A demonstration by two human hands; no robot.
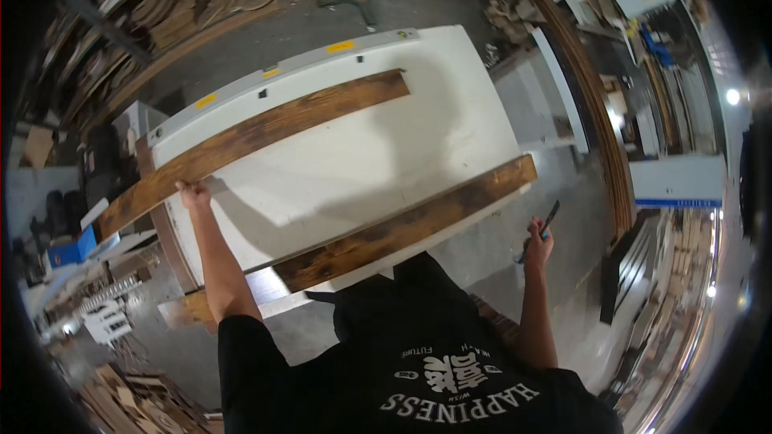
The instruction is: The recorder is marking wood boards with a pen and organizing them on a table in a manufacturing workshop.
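Observation:
On a white worktable [474, 104] lie two long brown stained wooden boards. My left hand [194, 194] is closed on the near edge of the far board [273, 130], toward its left end, which sticks out past the table. The near board [410, 227] lies along the table's front edge, close to my body. Off the table's right side, my right hand [540, 244] holds a slim dark tool [552, 210] with a bluish part near the fingers. Whether it is a knife or a marker I cannot tell.
A pale grey fence with yellow labels [340, 47] runs along the table's far edge. Long brown boards [599, 104] stand at the right. Stacked wood strips [683, 273] fill the far right, and racks with curved wood pieces [169, 4] stand at the back left.

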